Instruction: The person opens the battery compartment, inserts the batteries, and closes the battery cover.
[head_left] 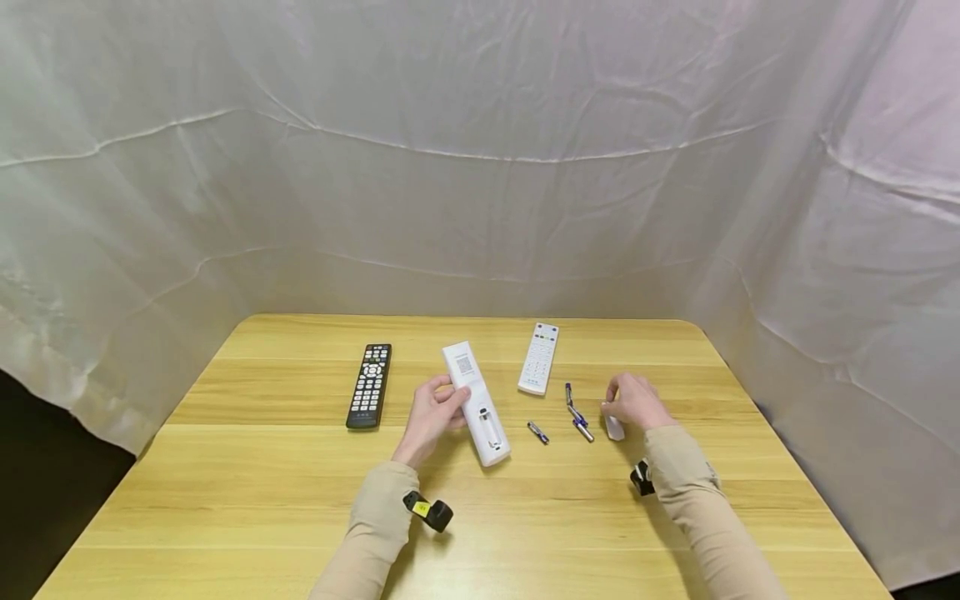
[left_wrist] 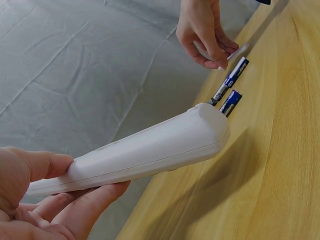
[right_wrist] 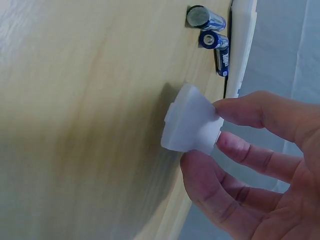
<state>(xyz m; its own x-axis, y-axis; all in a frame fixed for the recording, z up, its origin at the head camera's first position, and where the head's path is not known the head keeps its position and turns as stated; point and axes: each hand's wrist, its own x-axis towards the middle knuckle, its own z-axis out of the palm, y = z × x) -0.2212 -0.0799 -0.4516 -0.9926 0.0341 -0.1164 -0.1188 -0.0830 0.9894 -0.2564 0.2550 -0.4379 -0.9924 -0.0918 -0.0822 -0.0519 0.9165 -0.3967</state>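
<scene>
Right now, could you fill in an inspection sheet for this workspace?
Surface: wood-grain tabletop.
Job's things: white remote control, back showing, battery compartment open; white battery cover; loose blue-and-silver batteries.
Clutter: black remote control and second white remote control, both buttons-up.
Grippers: bare hands; left hand holds the opened remote, right hand pinches the cover.
Cables: nothing seen.
Surroundings: pale, creased curtain behind and on both sides.

A: Left part of table?
B: Logged first remote on it. Right of that, found second remote in left hand.
A: Farther back?
B: Marked third remote behind, toward the right. Before it, noted lone battery, with more batteries to the right.
A: Right of those?
B: Recorded cover in right hand. Behind table, noted curtain.
</scene>
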